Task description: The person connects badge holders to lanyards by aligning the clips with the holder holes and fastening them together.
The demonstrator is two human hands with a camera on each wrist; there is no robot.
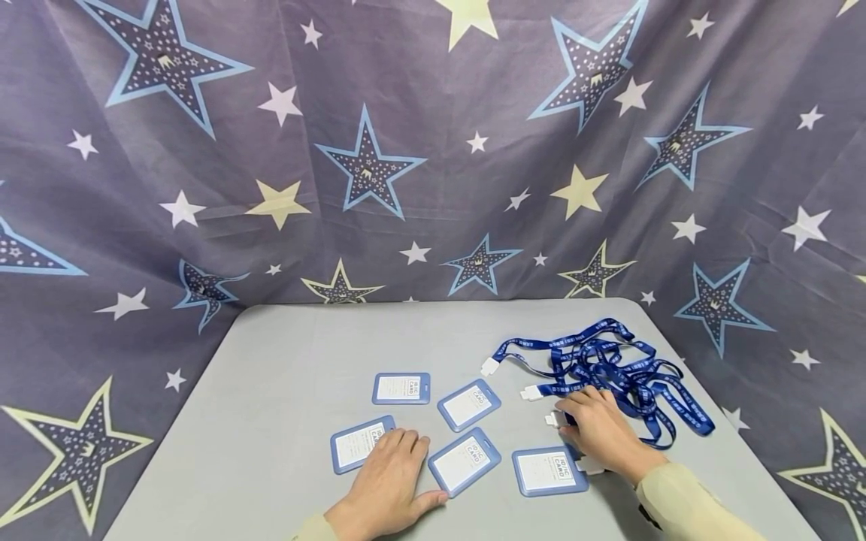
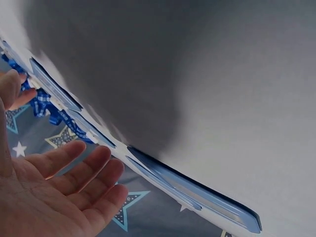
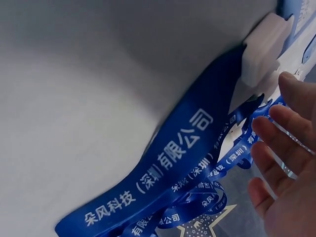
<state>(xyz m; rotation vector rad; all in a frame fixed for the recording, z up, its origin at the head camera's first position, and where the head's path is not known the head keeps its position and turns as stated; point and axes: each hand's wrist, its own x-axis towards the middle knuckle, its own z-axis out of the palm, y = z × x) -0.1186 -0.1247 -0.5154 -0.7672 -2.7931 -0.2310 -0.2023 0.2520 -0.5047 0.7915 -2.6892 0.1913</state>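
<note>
My left hand (image 1: 389, 481) is spread low over the table, fingertips at a blue-framed card holder (image 1: 357, 445) and covering its right end; whether they touch is unclear. In the left wrist view its fingers look relaxed around nothing. My right hand (image 1: 602, 428) reaches over the near side of a heap of blue lanyards (image 1: 612, 368). Its thumb and fingertips are close to a white lanyard clip (image 1: 553, 419), and the right wrist view shows nothing in its grasp. Below that hand, a card holder (image 1: 551, 472) meets another white clip (image 3: 266, 49) with a printed blue strap (image 3: 158, 168).
Three more card holders lie mid-table: one at the back (image 1: 401, 388), one right of it (image 1: 469, 405) and one nearer (image 1: 464, 462). Two white clips, one upper (image 1: 490, 367) and one lower (image 1: 531, 393), point left from the heap. A star-patterned curtain (image 1: 433, 150) hangs behind the grey table (image 1: 271, 391).
</note>
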